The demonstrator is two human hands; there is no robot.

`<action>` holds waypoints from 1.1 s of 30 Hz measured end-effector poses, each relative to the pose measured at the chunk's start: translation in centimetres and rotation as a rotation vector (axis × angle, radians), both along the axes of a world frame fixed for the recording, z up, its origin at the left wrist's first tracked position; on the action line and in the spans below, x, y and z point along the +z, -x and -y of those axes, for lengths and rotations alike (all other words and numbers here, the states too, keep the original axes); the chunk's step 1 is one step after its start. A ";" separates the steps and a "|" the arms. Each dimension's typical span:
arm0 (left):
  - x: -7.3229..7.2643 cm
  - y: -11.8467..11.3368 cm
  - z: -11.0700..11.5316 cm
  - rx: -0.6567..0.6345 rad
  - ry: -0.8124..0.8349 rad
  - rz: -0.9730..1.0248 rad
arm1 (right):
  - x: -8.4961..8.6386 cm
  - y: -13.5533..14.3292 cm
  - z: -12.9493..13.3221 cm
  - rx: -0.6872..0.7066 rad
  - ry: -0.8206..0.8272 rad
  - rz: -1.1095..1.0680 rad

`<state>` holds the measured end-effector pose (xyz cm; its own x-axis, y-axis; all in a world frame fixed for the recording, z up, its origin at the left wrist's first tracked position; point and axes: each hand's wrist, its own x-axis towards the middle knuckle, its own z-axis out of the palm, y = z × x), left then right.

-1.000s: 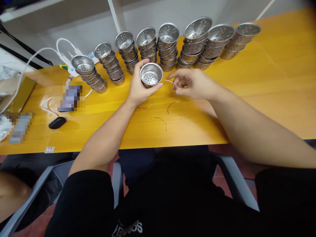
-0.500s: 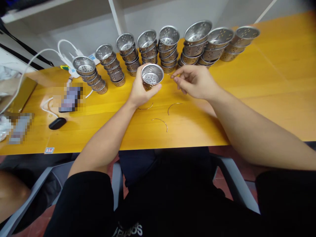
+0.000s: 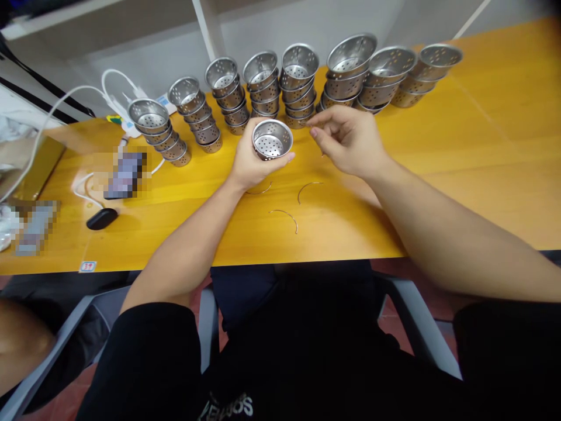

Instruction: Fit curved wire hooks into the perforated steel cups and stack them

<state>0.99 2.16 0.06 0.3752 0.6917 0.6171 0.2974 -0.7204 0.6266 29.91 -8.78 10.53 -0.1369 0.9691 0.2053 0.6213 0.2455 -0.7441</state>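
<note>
My left hand [image 3: 249,156] is wrapped round a small perforated metal cup [image 3: 270,140], its open mouth tilted towards me above the table. The thumb lies along the cup's near side. To the right of the cup, my right hand [image 3: 348,137] is closed in a pinch, apart from it. Whatever is between those fingertips is too small and blurred to name. Below the hands, thin curved wires lie on the table: one wire [image 3: 287,217] nearest me, another wire [image 3: 302,190] to its right, and a third wire [image 3: 265,190] partly behind my left wrist.
Several stacks of similar cups, such as one stack [image 3: 299,88] behind my hands, line the back of the yellow table [image 3: 350,234]. On the left are a phone [image 3: 126,175], a black oval device [image 3: 102,218] and white cables [image 3: 65,93]. Another person's bare limb [image 3: 21,345] shows at lower left.
The cup in my left hand has shifted slightly right and down and tips more towards me. My right hand has moved slightly up and right. The wires on the table stay put.
</note>
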 end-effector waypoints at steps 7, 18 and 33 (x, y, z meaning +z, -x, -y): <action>-2.3 -1.2 -0.6 -0.075 0.019 0.004 | 0.7 1.7 0.8 -0.046 -0.034 0.034; -0.5 -2.6 2.1 -0.110 0.107 -0.049 | 0.3 2.5 0.6 -0.030 -0.056 0.116; 0.5 -1.6 2.3 -0.117 0.103 -0.027 | 1.7 2.0 1.4 0.199 0.030 -0.157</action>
<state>2.64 -0.18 0.54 0.4719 0.7016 0.5338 0.2330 -0.6832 0.6920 27.90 -10.19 12.22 -0.2942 0.9323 0.2105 0.4390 0.3274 -0.8367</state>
